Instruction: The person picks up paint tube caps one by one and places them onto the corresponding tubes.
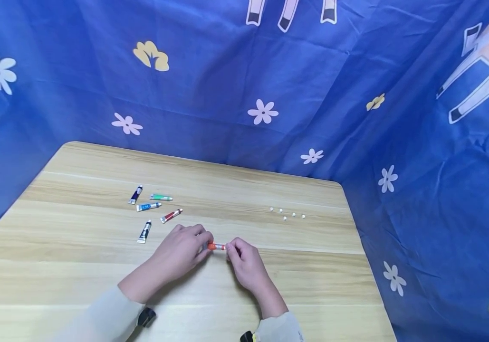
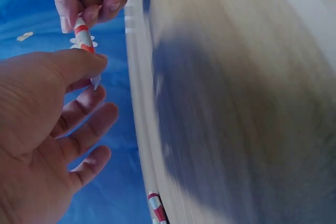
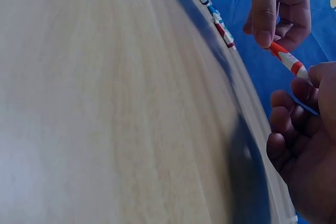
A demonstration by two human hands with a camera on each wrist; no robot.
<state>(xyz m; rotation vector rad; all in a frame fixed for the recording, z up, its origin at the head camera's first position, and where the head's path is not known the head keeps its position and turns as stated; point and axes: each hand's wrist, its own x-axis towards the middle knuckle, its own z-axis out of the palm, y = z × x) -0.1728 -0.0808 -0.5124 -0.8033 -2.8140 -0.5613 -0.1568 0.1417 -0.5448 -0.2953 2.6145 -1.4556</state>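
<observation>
An orange-and-white paint tube (image 1: 216, 246) is held level between both hands, over the middle of the table. My left hand (image 1: 186, 249) pinches its body near the flat tail with thumb and forefinger; the other fingers are spread loosely in the left wrist view. At the opposite end, my right hand (image 1: 246, 263) pinches the white cap between thumb and forefinger, and the fingertips mostly cover it. In the right wrist view the tube (image 3: 287, 60) shows its orange band beside the cap end. A red paint tube (image 1: 171, 216) lies nearest beyond my left hand.
Left of the hands lie a dark blue tube (image 1: 135, 194), a green tube (image 1: 161, 197), a blue tube (image 1: 148, 206) and a black tube (image 1: 144, 232). Several small white caps (image 1: 293, 215) are scattered at the right. Blue patterned cloth (image 1: 210, 95) hangs around the wooden table (image 1: 312, 285).
</observation>
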